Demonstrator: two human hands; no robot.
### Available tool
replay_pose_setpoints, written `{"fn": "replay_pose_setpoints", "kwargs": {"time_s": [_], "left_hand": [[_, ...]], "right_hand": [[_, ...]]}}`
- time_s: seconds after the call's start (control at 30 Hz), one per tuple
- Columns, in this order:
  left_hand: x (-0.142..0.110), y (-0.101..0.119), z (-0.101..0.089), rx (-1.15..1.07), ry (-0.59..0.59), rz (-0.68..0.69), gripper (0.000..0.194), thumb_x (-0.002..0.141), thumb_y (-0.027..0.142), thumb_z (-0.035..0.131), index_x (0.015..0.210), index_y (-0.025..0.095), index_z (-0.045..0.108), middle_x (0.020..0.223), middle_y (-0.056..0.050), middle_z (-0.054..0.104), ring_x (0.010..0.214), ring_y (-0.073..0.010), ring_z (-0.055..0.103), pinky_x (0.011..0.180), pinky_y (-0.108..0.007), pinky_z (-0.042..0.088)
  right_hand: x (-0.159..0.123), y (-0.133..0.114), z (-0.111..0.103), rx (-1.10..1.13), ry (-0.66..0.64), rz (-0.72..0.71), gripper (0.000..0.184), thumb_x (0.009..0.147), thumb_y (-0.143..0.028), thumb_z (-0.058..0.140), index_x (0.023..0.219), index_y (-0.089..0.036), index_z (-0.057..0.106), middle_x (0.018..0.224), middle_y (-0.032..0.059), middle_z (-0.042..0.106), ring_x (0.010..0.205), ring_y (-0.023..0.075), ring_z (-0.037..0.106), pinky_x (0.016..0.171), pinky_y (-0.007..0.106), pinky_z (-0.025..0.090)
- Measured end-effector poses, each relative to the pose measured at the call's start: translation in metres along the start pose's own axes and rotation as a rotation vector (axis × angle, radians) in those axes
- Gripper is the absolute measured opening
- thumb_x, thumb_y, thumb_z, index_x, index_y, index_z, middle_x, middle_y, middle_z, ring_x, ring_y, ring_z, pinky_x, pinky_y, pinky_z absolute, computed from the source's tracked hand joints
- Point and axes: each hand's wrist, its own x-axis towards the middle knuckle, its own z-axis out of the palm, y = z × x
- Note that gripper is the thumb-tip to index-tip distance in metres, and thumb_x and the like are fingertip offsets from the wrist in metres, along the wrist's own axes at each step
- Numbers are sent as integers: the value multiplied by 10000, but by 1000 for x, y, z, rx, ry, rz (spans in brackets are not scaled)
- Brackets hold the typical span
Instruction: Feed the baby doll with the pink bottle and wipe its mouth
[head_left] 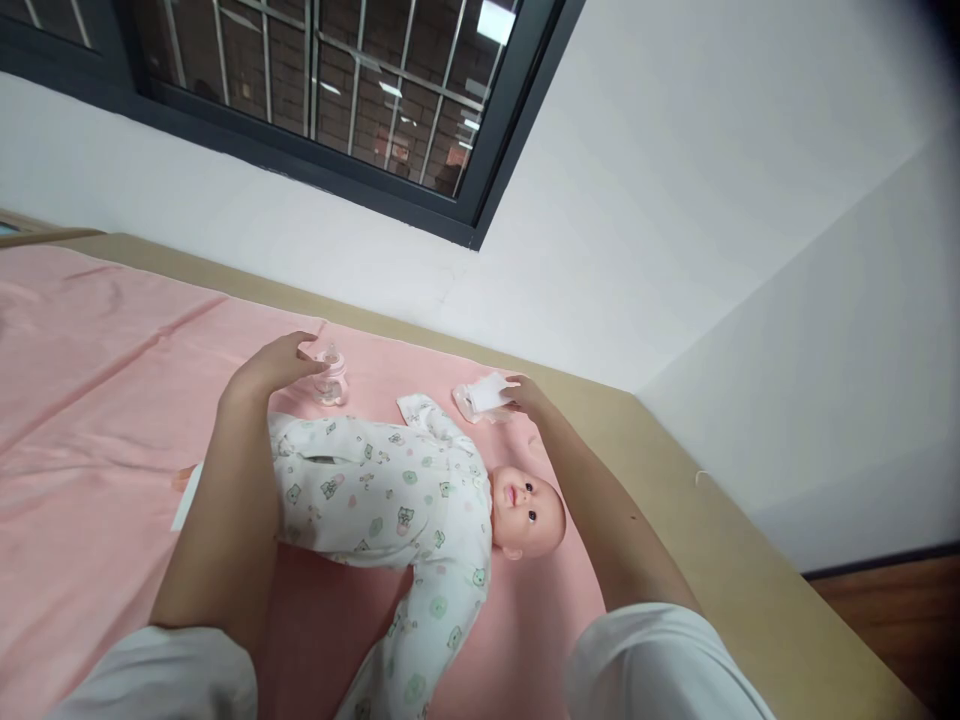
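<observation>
My left hand is at a small clear baby bottle with a pinkish collar. The bottle stands upright on the pink sheet. One fingertip overlaps the bottle's near side, and the other visible finger is apart from it. In my right hand is the edge of a white tissue, pinched above a clear plastic packet. Between my arms a baby doll lies on its back in a white patterned sleepsuit, head to the right. My left forearm hides part of its legs.
A pink sheet with creases covers the tan bed or table top. Behind it rises a white wall with a dark-framed barred window. Something white and flat shows beside my left forearm.
</observation>
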Motion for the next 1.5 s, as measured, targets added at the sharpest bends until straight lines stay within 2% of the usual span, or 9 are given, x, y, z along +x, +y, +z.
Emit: {"fn": "replay_pose_setpoints", "kwargs": {"time_s": [0.27, 0.53, 0.63, 0.7, 0.83, 0.93, 1.07, 1.33, 1.5], "left_hand": [[14, -11, 8, 120, -36, -9, 870, 650, 416, 692, 1424, 151, 396, 1178, -153, 644, 1024, -320, 643, 866, -365, 478], [28, -22, 24, 41, -80, 159, 629, 595, 346, 710, 1193, 222, 557, 1082, -77, 696, 1021, -307, 643, 871, -364, 499], [28, -22, 28, 16, -132, 251, 397, 618, 353, 685, 987, 231, 605, 1016, -14, 712, 990, -273, 650, 833, -323, 519], [30, -23, 30, 20, -136, 256, 368, 602, 356, 680, 936, 226, 598, 978, -16, 715, 984, -283, 652, 807, -321, 522], [36, -24, 35, 58, -53, 142, 496, 537, 352, 689, 997, 218, 560, 1016, -62, 705, 1012, -320, 653, 771, -324, 510], [37, -22, 38, 111, -8, 68, 650, 520, 354, 715, 1114, 206, 497, 1085, -98, 688, 1040, -325, 646, 757, -317, 499], [35, -19, 41, 163, -9, 42, 758, 529, 364, 749, 1192, 188, 427, 1139, -131, 665, 1041, -322, 643, 748, -313, 486], [29, -12, 39, 75, 71, 62, 631, 535, 331, 762, 1094, 211, 495, 1169, -105, 657, 1081, -296, 623, 834, -322, 471], [11, 12, 36, -105, 89, 125, 678, 500, 356, 801, 1107, 217, 533, 1112, -70, 680, 1049, -277, 638, 873, -332, 486]], "right_hand": [[4, 13, -10, -254, -54, 29, 749, 690, -40, 659, 1391, -83, 400, 691, 43, 642, 549, 142, 599, 627, 299, 530], [-18, 37, -35, -235, -59, 7, 745, 737, -89, 660, 1414, -53, 351, 702, 53, 672, 609, 124, 584, 671, 264, 511], [-20, 56, -46, -206, 38, -49, 605, 790, -154, 615, 1359, -83, 422, 782, 61, 674, 658, 123, 593, 730, 267, 509], [-18, 74, -53, -234, 158, -126, 486, 826, -208, 565, 1294, -102, 489, 819, 66, 671, 712, 141, 606, 796, 297, 504], [-17, 111, -55, -386, 427, -278, 390, 821, -303, 545, 1159, -117, 597, 1123, 146, 630, 1088, 246, 567, 1033, 400, 388], [-21, 130, -46, -397, 461, -236, 553, 768, -385, 607, 1245, -111, 548, 1328, 193, 503, 1295, 301, 427, 1129, 422, 271], [-25, 144, -36, -352, 401, -125, 753, 699, -365, 664, 1370, -119, 425, 1366, 210, 463, 1263, 312, 470, 1082, 379, 356], [-30, 158, -39, -296, 378, -161, 766, 716, -387, 658, 1392, -156, 380, 1243, 155, 594, 1174, 273, 556, 1013, 354, 434], [-39, 141, -42, -50, 442, -195, 715, 710, -433, 669, 1332, -167, 437, 1222, 120, 611, 1064, 214, 608, 955, 334, 481]]}}
